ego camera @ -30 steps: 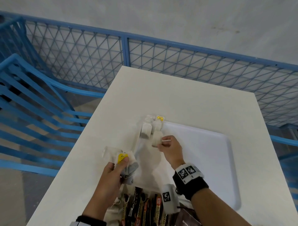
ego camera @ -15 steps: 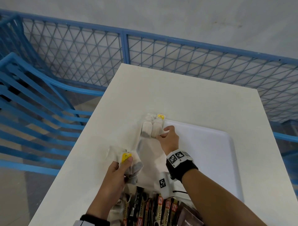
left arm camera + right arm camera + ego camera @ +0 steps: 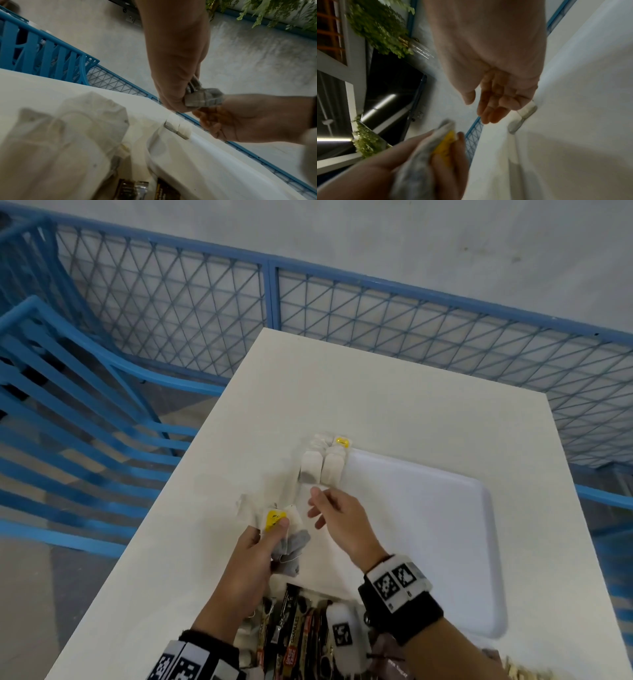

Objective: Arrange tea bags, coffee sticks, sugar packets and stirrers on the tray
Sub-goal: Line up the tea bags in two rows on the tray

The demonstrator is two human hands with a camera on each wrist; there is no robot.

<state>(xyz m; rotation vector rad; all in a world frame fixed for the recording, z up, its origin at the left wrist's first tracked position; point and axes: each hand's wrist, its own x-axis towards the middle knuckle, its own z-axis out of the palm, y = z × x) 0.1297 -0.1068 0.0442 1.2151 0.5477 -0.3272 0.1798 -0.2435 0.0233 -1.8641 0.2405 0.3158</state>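
Note:
A white tray (image 3: pixel 445 542) lies on the white table (image 3: pixel 376 392). Two tea bags (image 3: pixel 322 467) lie side by side at the tray's far left corner, one with a yellow tag (image 3: pixel 342 442). My left hand (image 3: pixel 260 546) grips a bunch of tea bags (image 3: pixel 291 546), my thumb on a yellow tag (image 3: pixel 274 518); the left wrist view shows the grey bags (image 3: pixel 204 98) in its curled fingers. My right hand (image 3: pixel 329 508) hovers just right of the bunch with fingers spread and nothing in it; the right wrist view shows its straight fingers (image 3: pixel 493 108).
Dark coffee sticks (image 3: pixel 294 635) lie packed at the table's near edge, below my wrists. Loose white tea bags (image 3: pixel 68 128) lie on the table left of the tray. A blue mesh fence (image 3: pixel 342 313) surrounds the table; the tray's right half is bare.
My right hand has let go of a tea bag at the tray's far corner and drawn back toward the bunch in my left hand. The left hand has barely moved.

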